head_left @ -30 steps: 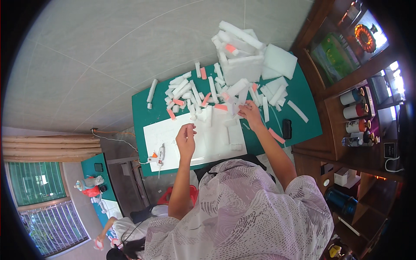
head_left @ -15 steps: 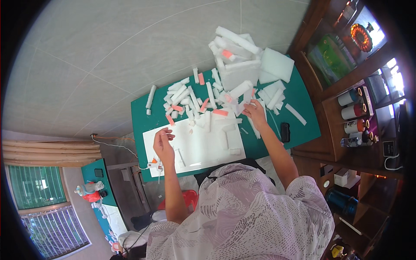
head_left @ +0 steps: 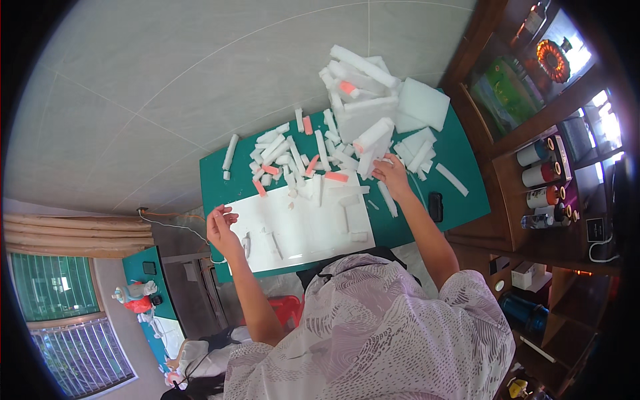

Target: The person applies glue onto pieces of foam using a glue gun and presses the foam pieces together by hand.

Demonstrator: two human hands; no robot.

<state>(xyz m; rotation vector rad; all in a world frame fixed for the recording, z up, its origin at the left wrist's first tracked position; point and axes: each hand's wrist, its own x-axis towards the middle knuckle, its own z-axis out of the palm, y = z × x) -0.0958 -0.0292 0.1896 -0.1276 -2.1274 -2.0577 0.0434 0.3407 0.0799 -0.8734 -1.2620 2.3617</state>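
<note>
My left hand point(head_left: 222, 227) is raised at the left edge of a white board point(head_left: 310, 233), with its fingers loosely curled, apart and holding nothing. Just beside it on the board lie a small white tool point(head_left: 246, 245), partly covered by the hand, and a thin knife-like strip point(head_left: 273, 244). At the right, my right hand point(head_left: 391, 177) has its fingers closed on the lower end of a white foam piece point(head_left: 371, 157). A thick foam bar point(head_left: 375, 135) with a pink end leans above that piece. Several white foam sticks point(head_left: 275, 150) and pink foam blocks point(head_left: 337, 177) lie heaped beyond the board.
The board lies on a green table point(head_left: 467, 170). Stacked foam slabs point(head_left: 423, 105) stand at its back right, near a black case point(head_left: 435, 207). A wooden cabinet point(head_left: 510, 160) borders the right side. A red stool point(head_left: 285, 308) stands below the front edge, and another person point(head_left: 200, 360) sits lower left.
My left hand has moved left and toward me, to the board's left edge. My right hand stays at the foam piece, and the pink-ended bar above it has shifted.
</note>
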